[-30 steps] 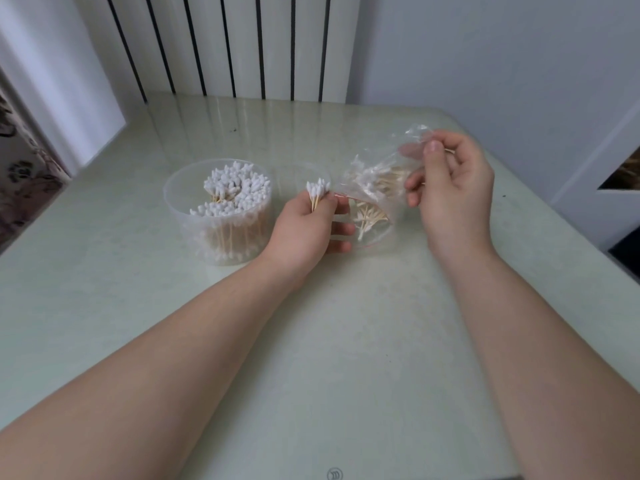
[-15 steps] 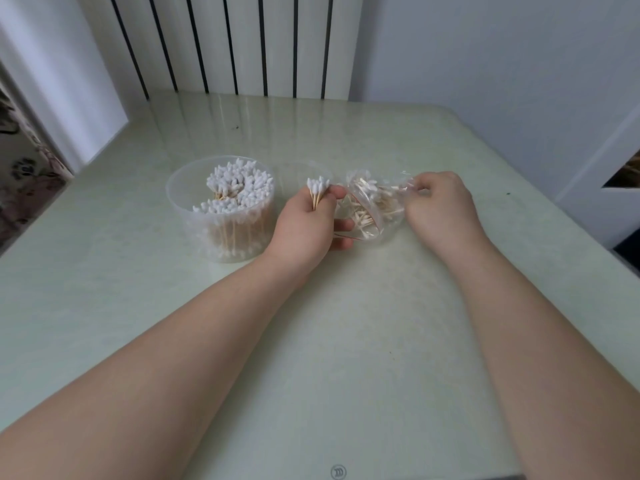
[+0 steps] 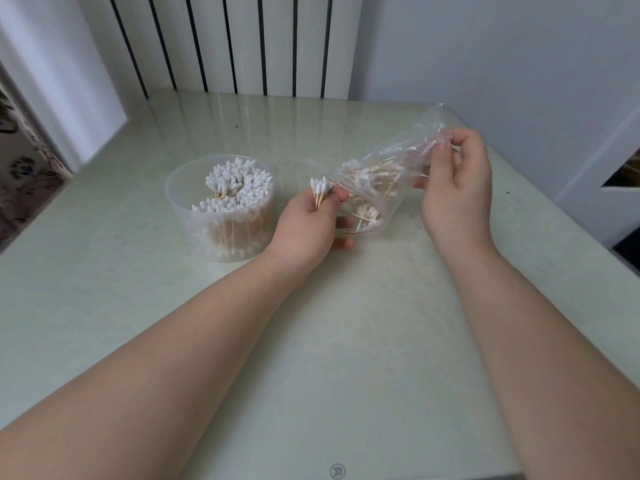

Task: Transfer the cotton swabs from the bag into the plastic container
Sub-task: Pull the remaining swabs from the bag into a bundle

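My left hand (image 3: pixel 308 233) pinched a small bundle of cotton swabs (image 3: pixel 320 191), and I judged some could slip onto the worktop (image 3: pixel 346 341) before reaching the plastic container (image 3: pixel 221 233) at its 9 o'clock. At 2 o'clock my right hand (image 3: pixel 457 192) gripped the far end of the tilted bag (image 3: pixel 381 174); the crumpled film hid how many swabs were left inside.

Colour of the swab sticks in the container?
Light tan sticks, white tips; head view, through the clear container wall.

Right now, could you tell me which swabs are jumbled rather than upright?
Those in the bag; those in the tub stand upright, and the left hand holds its bunch upright.
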